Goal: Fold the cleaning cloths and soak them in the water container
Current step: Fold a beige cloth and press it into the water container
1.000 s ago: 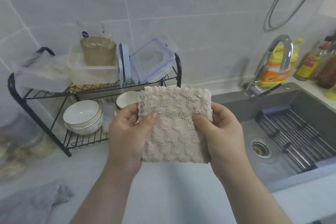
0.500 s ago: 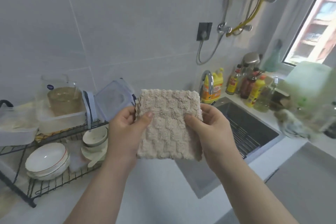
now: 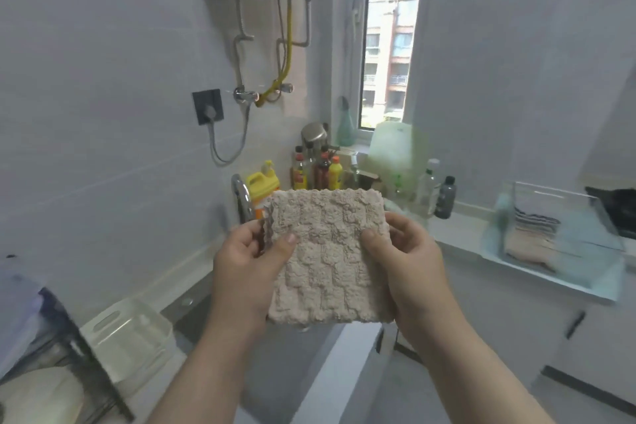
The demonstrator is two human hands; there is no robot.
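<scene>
L hand [image 3: 241, 272] & R hand [image 3: 413, 272] both pinch the folded beige waffle-textured cleaning cloth [image 3: 327, 258], thumbs on the front face, fingers behind; L grips its left edge, R its right edge. Cloth is held upright in the air, face to the camera, near square, a bit taller than wide, layered edges showing on the L side. Clear rectangular plastic water container [image 3: 585, 227] sits on the counter; the cloth is well left of it and apart from it. R hand is nearer the container. Inside, toward the container's left end, are folded cloths [image 3: 531, 234], one striped, one peach; water level can't tell. Fold looks done, soak not yet; next move prob goes rightward and down to the container, R hand leading.
</scene>
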